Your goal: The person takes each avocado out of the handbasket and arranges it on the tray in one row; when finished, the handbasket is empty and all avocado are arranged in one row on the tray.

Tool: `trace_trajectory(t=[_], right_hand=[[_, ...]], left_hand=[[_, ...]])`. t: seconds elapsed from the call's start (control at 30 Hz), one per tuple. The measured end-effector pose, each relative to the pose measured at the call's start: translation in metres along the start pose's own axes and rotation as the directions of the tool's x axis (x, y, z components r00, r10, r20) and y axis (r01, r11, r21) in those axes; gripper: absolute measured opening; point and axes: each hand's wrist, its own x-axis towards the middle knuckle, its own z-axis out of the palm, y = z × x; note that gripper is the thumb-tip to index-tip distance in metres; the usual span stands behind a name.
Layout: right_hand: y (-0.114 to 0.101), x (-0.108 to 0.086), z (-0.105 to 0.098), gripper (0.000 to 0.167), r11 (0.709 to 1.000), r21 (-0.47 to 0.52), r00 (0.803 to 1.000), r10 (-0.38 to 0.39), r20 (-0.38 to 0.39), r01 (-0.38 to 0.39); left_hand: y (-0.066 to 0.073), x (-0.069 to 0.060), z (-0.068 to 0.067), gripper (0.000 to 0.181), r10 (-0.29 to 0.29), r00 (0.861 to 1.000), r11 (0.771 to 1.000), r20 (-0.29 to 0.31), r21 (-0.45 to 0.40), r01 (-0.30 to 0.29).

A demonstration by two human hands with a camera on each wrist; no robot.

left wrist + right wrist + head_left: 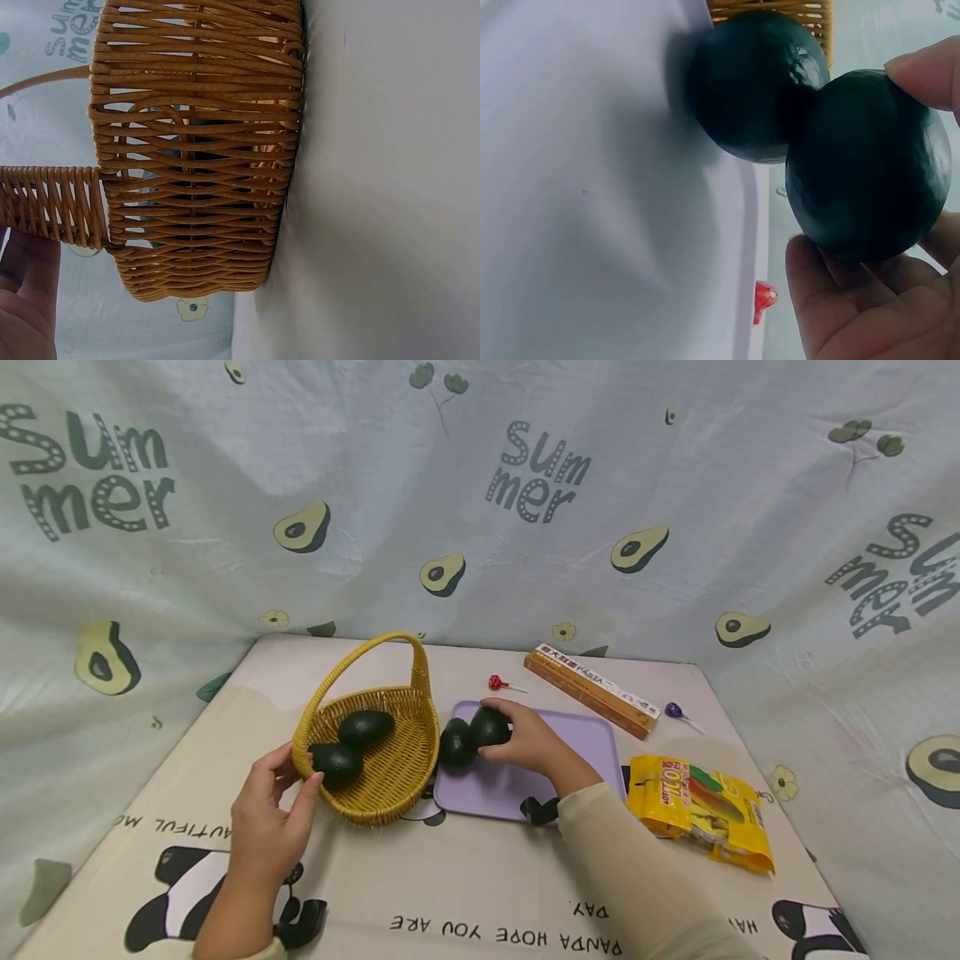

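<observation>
Two avocados [366, 729] lay in the basket [405, 768], whose handle [420, 668] the fingers of the left hand [270, 814] pinched near its base. The fingers of the right hand [532, 739] gripped a third avocado [491, 727] over the tray [476, 793], just beside a fourth avocado [457, 743] at the tray's edge nearest the basket.

Backdrop [480, 510] behind the basket [405, 756]: "SUMMER", repeated. Table cover [450, 877], right-front of the basket: "PANDA HOPE YOU ARE", inverted. Yellow bag [701, 814], right of the basket: "100", red.
</observation>
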Motion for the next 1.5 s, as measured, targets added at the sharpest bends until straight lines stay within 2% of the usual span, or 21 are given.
trace_trajectory(t=[0.27,0.7,1.1,1.37,1.5], right_hand=[[0.010,-0.004,0.002,0.085,1.000,-0.004,1.000,0.024,-0.002,-0.024],[0.022,-0.009,0.005,0.082,0.999,0.039,1.000,0.027,-0.007,-0.027],[0.030,-0.012,0.009,0.083,0.998,0.020,0.998,0.052,0.027,-0.053],[0.031,-0.012,0.010,0.083,0.998,0.013,0.997,0.053,0.050,-0.053],[0.032,-0.013,0.008,0.083,0.998,0.017,0.996,0.066,0.056,-0.067]], left_hand=[[0.002,-0.002,0.000,0.062,-0.021,1.000,1.000,-0.003,0.018,0.021],[0.003,0.000,0.000,0.060,-0.010,1.000,1.000,-0.001,0.013,0.010],[0.005,-0.001,-0.002,0.058,-0.059,0.998,0.997,0.029,0.043,0.057],[0.005,0.000,-0.001,0.063,-0.019,1.000,1.000,0.011,0.012,0.018],[0.006,-0.001,-0.001,0.061,-0.027,1.000,1.000,0.009,0.013,0.027]])
